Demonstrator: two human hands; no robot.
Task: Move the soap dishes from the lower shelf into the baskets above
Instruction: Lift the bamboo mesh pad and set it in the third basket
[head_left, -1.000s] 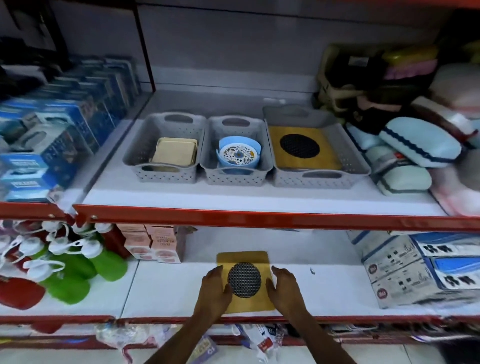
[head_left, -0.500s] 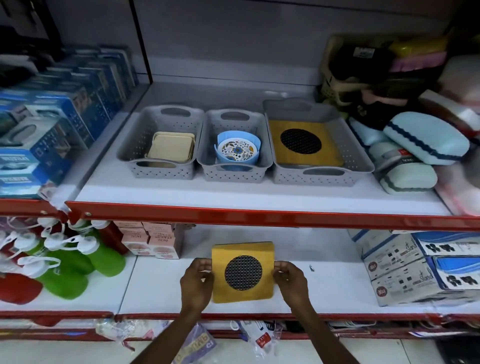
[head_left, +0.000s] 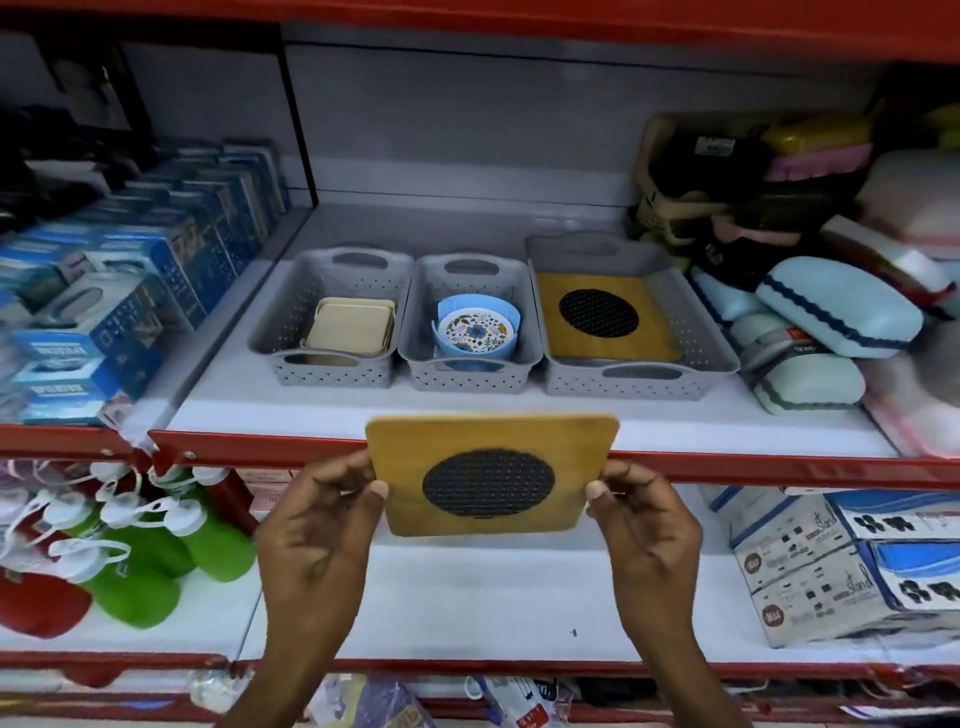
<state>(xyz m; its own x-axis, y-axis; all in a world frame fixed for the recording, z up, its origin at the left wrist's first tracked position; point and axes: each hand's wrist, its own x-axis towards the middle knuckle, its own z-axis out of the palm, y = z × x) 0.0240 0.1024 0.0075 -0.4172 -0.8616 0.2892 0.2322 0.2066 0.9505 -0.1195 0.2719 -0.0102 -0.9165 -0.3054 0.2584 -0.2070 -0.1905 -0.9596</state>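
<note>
I hold a square wooden soap dish (head_left: 491, 444) with a round black mesh centre up in front of the red edge of the upper shelf. My left hand (head_left: 317, 525) pinches its left side and my right hand (head_left: 644, 525) pinches its right side. Three grey baskets stand side by side on the upper shelf. The right basket (head_left: 639, 382) holds a matching wooden dish (head_left: 605, 322). The middle basket (head_left: 467, 379) holds a blue round dish with a floral top (head_left: 475, 330). The left basket (head_left: 332, 376) holds beige square dishes (head_left: 350, 332).
Blue boxes (head_left: 130, 291) line the upper shelf's left side; pale blue and pink cases (head_left: 836, 312) pile up at its right. On the lower shelf (head_left: 467, 597) lie green and red bottles (head_left: 130, 566) at left and white-and-blue cartons (head_left: 841, 561) at right. Small pink boxes sit behind.
Both hands have lifted the wooden dish off the lower shelf, up to the level of the upper shelf's red edge. The view has tilted upward.
</note>
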